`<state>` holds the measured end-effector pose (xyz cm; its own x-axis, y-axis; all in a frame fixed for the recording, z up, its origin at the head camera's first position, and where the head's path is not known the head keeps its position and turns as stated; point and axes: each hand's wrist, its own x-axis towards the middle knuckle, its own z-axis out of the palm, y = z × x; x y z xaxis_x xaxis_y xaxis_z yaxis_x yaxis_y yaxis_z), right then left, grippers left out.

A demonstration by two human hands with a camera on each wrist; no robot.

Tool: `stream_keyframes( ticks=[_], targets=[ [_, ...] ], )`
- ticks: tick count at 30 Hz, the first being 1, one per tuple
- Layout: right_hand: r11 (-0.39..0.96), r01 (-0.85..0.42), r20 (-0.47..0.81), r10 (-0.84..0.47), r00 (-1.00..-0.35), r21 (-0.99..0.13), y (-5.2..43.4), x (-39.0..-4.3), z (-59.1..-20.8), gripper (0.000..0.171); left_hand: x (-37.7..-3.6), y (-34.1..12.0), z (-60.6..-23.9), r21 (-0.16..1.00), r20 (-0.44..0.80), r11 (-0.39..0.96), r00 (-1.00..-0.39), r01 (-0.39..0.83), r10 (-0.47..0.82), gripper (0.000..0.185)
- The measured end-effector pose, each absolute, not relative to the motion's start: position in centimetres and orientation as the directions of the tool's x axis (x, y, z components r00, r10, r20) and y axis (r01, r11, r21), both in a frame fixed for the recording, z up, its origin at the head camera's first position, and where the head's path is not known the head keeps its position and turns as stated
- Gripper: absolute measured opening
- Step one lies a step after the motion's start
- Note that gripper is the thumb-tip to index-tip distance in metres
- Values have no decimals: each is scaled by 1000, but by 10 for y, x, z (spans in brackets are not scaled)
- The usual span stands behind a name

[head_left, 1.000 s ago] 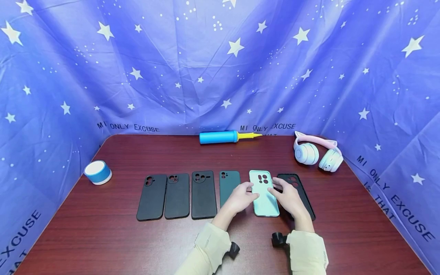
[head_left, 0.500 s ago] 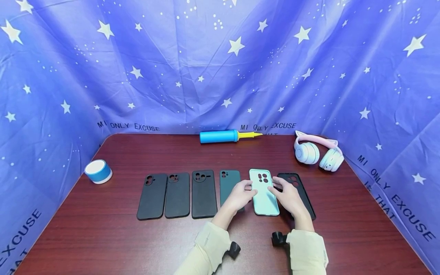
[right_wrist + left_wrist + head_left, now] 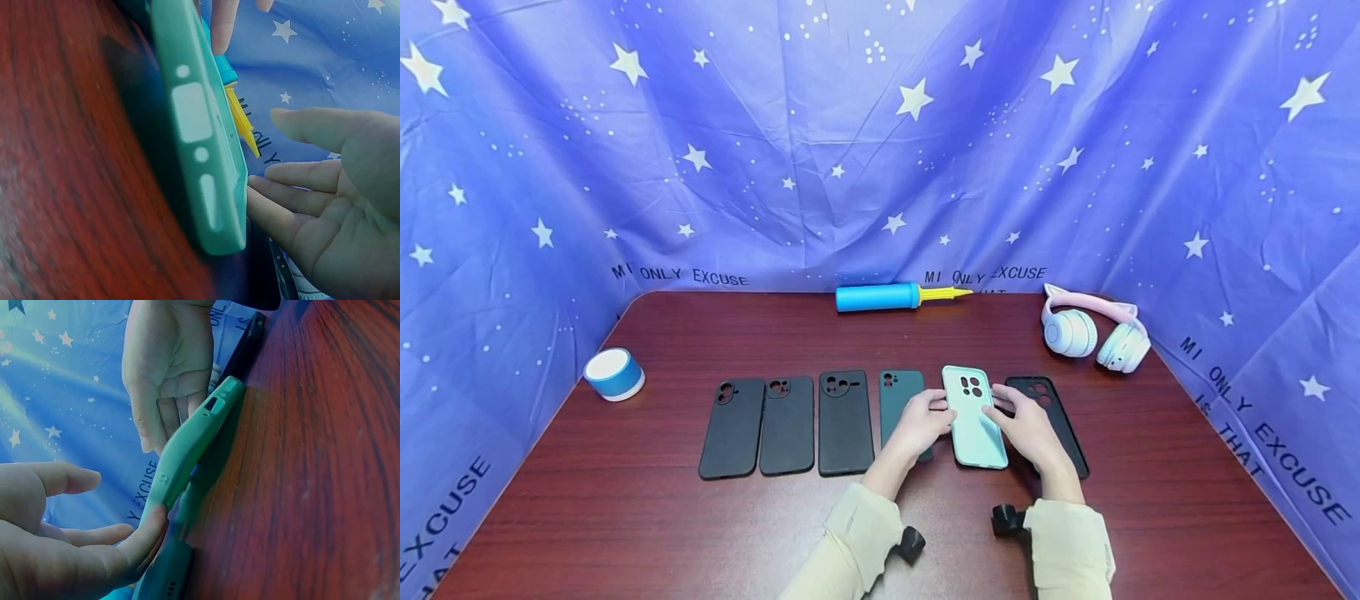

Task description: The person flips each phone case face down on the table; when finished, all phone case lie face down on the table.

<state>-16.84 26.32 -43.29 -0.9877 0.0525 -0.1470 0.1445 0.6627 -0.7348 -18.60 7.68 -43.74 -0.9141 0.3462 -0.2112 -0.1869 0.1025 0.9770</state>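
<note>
Both hands' straight fingers (image 3: 942, 406) touch mint case (image 3: 976, 421); backdrop (image 3: 880, 167) reads "MI ONLY EXCUSE".

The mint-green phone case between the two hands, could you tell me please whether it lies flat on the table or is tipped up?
Tipped up: the mint-green phone case stands on one long edge, fingers touching either side.

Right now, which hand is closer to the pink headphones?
Right. The right hand touches the mint case on the headphones' side; the left hand is on its far side.
</note>
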Motion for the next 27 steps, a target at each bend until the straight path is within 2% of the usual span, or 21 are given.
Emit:
stream_keyframes(
  ticks=[14,27],
  targets=[
    [630,116,-127,29,-992,-768,256,-168,-431,56,-187,77,-439,986,-164,76,-937,-147,309,52],
    [665,105,-112,32,-993,-739,251,-168,-433,52,-188,77,-442,990,-128,103,-945,-102,301,54]
  ],
)
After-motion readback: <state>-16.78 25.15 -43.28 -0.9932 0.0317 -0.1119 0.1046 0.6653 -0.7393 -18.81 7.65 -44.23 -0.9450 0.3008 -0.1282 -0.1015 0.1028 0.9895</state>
